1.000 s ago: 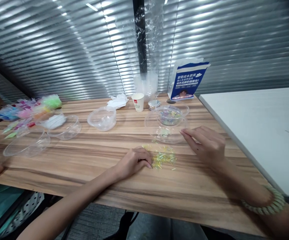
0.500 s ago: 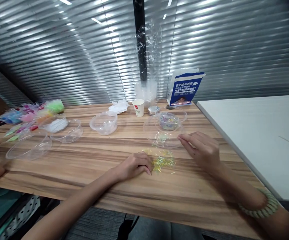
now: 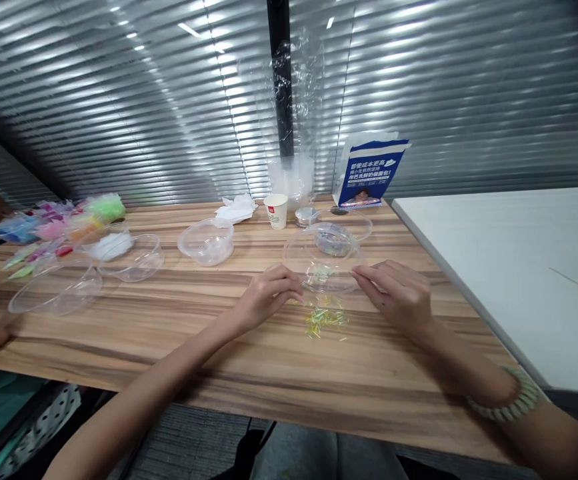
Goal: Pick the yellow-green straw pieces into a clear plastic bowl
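Bits (image 3: 326,320) lie between bowl (image 3: 296,263) and table's (image 3: 343,387) near edge, left hand (image 3: 271,290) closer.
Right hand (image 3: 403,293) pinches bowl's rim; left fingers curled, can't tell if gripping; bits point every way.

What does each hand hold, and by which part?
The right hand holds a clear bowl by its right rim; for the left hand, it cannot be told.

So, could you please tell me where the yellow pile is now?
In the head view, the yellow pile lies right of centre on the table, in front of the clear container by the right hand.
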The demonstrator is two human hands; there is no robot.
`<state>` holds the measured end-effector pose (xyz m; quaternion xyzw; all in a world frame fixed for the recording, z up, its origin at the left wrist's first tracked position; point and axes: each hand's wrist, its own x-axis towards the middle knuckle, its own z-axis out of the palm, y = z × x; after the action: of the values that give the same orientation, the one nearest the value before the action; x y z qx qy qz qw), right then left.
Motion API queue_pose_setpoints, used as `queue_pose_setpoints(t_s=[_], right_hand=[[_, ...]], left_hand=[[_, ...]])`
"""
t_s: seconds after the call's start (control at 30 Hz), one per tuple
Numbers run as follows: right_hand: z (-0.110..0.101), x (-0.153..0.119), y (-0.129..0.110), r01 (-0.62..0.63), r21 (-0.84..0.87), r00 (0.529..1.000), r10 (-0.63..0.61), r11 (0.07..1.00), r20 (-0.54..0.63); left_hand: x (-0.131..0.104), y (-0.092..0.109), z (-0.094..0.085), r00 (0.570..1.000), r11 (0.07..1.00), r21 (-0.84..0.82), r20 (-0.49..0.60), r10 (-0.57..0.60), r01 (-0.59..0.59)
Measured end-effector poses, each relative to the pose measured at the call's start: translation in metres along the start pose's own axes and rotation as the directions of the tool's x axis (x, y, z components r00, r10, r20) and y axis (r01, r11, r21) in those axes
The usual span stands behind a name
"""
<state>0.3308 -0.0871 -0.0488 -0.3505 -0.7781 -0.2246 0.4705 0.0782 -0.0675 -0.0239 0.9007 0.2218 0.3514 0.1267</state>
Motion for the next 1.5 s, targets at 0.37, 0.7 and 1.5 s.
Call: queue_pose_setpoints(t_s=[0.37, 0.7, 1.5], right_hand=[[-0.002, -0.002, 0.001, -0.020, -0.004, 1.000, 0.020, 1.000, 0.002], [-0.004, 0.003, -0.007, 0.026, 0.040, 1.000, -0.025, 0.999, -0.017], [-0.006, 0.005, -0.016, 0.094, 0.028, 0.995, -0.094, 0.995, -0.019]], left_hand=[[0.053, -0.017, 0.060, 0.986, 0.986, -0.020, 0.021, -0.165, 0.166], [0.037, -0.013, 0.052, 0.989, 0.993, 0.042, -0.105, -0.105, 0.110], [0.025, -0.025, 0.054, 0.998, 0.971, 0.238, 0.041, -0.037, 0.026]])
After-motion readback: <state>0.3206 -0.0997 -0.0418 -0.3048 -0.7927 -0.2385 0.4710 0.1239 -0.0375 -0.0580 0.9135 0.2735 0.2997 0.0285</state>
